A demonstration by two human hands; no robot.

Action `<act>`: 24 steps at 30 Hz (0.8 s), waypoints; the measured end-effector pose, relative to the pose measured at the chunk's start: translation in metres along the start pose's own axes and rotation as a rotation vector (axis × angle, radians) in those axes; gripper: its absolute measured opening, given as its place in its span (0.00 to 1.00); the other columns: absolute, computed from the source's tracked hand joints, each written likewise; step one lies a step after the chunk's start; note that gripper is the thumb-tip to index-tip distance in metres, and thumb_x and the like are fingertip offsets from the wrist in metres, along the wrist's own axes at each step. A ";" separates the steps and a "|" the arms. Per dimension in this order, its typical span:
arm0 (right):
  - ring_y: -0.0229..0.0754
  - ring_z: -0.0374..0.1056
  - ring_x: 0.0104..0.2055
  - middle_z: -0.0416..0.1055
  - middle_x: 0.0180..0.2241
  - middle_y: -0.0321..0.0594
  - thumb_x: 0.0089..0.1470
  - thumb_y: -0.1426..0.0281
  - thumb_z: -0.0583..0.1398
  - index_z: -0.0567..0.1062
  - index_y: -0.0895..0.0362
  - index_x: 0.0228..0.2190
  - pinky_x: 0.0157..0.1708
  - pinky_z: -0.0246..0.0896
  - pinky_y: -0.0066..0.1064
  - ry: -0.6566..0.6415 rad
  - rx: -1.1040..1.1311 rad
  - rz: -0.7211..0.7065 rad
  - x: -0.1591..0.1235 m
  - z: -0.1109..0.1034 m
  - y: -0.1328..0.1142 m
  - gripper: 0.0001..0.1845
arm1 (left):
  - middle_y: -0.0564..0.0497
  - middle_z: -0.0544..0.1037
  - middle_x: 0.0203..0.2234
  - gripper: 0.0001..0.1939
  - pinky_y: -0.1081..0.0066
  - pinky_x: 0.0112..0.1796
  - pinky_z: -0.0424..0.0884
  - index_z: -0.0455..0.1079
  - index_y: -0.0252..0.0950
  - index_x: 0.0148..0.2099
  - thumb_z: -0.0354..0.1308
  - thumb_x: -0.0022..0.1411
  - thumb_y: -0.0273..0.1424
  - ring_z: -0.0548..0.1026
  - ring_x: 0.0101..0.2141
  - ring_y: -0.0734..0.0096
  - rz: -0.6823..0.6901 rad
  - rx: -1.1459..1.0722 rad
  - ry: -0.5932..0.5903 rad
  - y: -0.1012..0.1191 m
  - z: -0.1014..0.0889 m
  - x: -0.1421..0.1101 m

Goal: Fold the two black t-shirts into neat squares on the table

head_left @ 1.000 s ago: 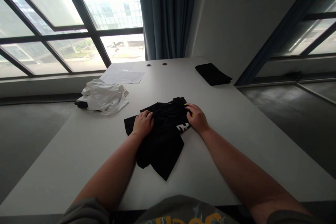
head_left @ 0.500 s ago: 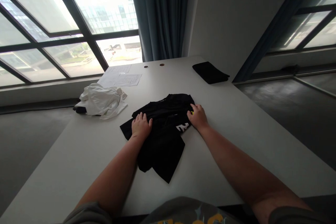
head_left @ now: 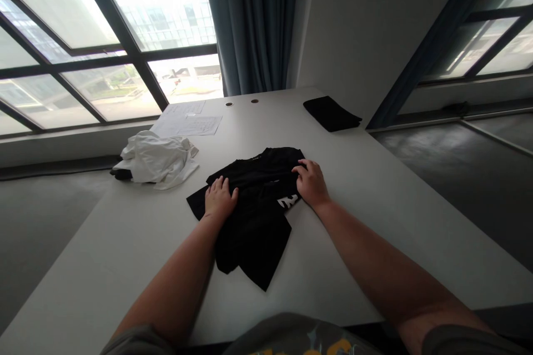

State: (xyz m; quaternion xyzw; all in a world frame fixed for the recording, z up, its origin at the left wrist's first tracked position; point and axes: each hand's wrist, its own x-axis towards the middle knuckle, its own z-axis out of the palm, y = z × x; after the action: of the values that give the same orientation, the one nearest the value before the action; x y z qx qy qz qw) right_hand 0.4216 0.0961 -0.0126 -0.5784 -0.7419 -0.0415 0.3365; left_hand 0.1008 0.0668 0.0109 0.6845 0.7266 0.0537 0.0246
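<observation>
A black T-shirt (head_left: pixel 254 219) with a white print on its right part lies partly folded and rumpled on the white table (head_left: pixel 375 222). Its collar side faces away from me, and loose flaps of cloth point toward me. My left hand (head_left: pixel 220 197) rests flat on the left part of the shirt, fingers spread and pointing away. At the shirt's right edge, my right hand (head_left: pixel 311 183) touches the cloth with its fingers bent and apart. No cloth is visibly pinched in it; its thumb is partly hidden.
A crumpled white garment (head_left: pixel 156 160) with a dark part under it lies at the table's left edge. Behind it are papers (head_left: pixel 187 119). A folded black cloth (head_left: pixel 332 113) lies at the back right. Windows (head_left: pixel 108 39) and a blue curtain (head_left: pixel 252 22) stand beyond.
The fingers of my right hand have shifted slightly up and left at the shirt's edge; a yellow spot beneath them no longer shows. My left hand stays flat. The whole view has shifted slightly.
</observation>
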 end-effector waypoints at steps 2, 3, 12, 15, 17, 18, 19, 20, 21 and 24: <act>0.54 0.63 0.62 0.71 0.56 0.50 0.55 0.81 0.55 0.82 0.56 0.44 0.65 0.59 0.49 -0.077 -0.010 -0.024 0.000 0.004 0.000 0.21 | 0.41 0.59 0.72 0.32 0.53 0.68 0.54 0.61 0.36 0.72 0.46 0.73 0.46 0.57 0.71 0.52 0.002 -0.001 0.001 0.000 0.000 0.000; 0.54 0.64 0.61 0.71 0.57 0.51 0.55 0.80 0.55 0.82 0.57 0.45 0.65 0.59 0.49 -0.112 -0.020 -0.019 -0.001 0.007 0.001 0.21 | 0.41 0.59 0.72 0.32 0.53 0.68 0.54 0.61 0.35 0.72 0.46 0.73 0.46 0.57 0.71 0.52 0.003 -0.003 0.001 -0.001 0.001 0.000; 0.55 0.68 0.61 0.74 0.58 0.54 0.58 0.73 0.57 0.77 0.61 0.57 0.64 0.62 0.48 -0.140 -0.024 0.047 -0.002 0.017 0.009 0.26 | 0.42 0.59 0.72 0.32 0.53 0.68 0.54 0.61 0.37 0.72 0.47 0.73 0.45 0.57 0.71 0.53 0.014 -0.024 0.007 -0.005 0.005 0.003; 0.53 0.71 0.58 0.75 0.56 0.53 0.58 0.72 0.56 0.78 0.61 0.56 0.62 0.65 0.45 -0.090 0.028 0.122 0.000 0.016 0.012 0.26 | 0.42 0.59 0.72 0.32 0.53 0.69 0.53 0.61 0.36 0.72 0.48 0.73 0.45 0.56 0.71 0.53 0.028 -0.026 0.004 -0.006 0.005 0.004; 0.53 0.72 0.56 0.76 0.54 0.53 0.59 0.71 0.55 0.79 0.61 0.54 0.61 0.67 0.44 -0.047 0.075 0.155 0.001 0.014 0.016 0.24 | 0.42 0.58 0.73 0.31 0.53 0.69 0.52 0.61 0.37 0.72 0.48 0.73 0.45 0.55 0.71 0.54 0.046 -0.028 0.000 -0.008 0.005 0.004; 0.52 0.73 0.55 0.77 0.53 0.53 0.59 0.70 0.54 0.79 0.62 0.53 0.61 0.67 0.44 -0.014 0.100 0.170 0.002 0.013 0.018 0.24 | 0.42 0.58 0.73 0.31 0.53 0.69 0.51 0.61 0.37 0.72 0.48 0.73 0.45 0.55 0.72 0.54 0.055 -0.031 -0.002 -0.008 0.005 0.004; 0.53 0.73 0.55 0.77 0.53 0.54 0.59 0.70 0.54 0.79 0.62 0.53 0.61 0.67 0.45 0.028 0.128 0.189 0.003 0.011 0.021 0.24 | 0.42 0.58 0.73 0.31 0.53 0.69 0.51 0.61 0.37 0.72 0.48 0.73 0.45 0.55 0.72 0.54 0.060 -0.033 -0.003 -0.009 0.005 0.005; 0.53 0.73 0.56 0.77 0.53 0.55 0.59 0.69 0.54 0.79 0.63 0.53 0.61 0.67 0.45 0.080 0.155 0.216 0.004 0.009 0.025 0.24 | 0.42 0.59 0.73 0.31 0.53 0.69 0.51 0.61 0.37 0.72 0.48 0.73 0.45 0.55 0.72 0.54 0.064 -0.036 -0.004 -0.009 0.005 0.005; 0.53 0.72 0.56 0.77 0.53 0.55 0.59 0.68 0.55 0.79 0.63 0.53 0.61 0.66 0.46 0.138 0.181 0.250 0.006 0.006 0.030 0.25 | 0.42 0.59 0.72 0.31 0.53 0.70 0.51 0.61 0.37 0.72 0.49 0.73 0.45 0.55 0.72 0.54 0.066 -0.038 -0.006 -0.010 0.005 0.005; 0.54 0.72 0.58 0.76 0.54 0.56 0.59 0.64 0.55 0.78 0.63 0.54 0.62 0.65 0.48 0.288 0.236 0.388 0.008 -0.002 0.048 0.27 | 0.42 0.59 0.73 0.31 0.53 0.70 0.50 0.61 0.37 0.72 0.49 0.73 0.45 0.55 0.72 0.54 0.066 -0.039 -0.008 -0.010 0.005 0.005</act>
State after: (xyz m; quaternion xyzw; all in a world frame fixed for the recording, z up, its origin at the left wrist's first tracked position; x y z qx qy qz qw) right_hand 0.4648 0.1177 -0.0222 -0.6549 -0.5612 0.0285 0.5053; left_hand 0.0910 0.0714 0.0047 0.7077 0.7023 0.0662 0.0391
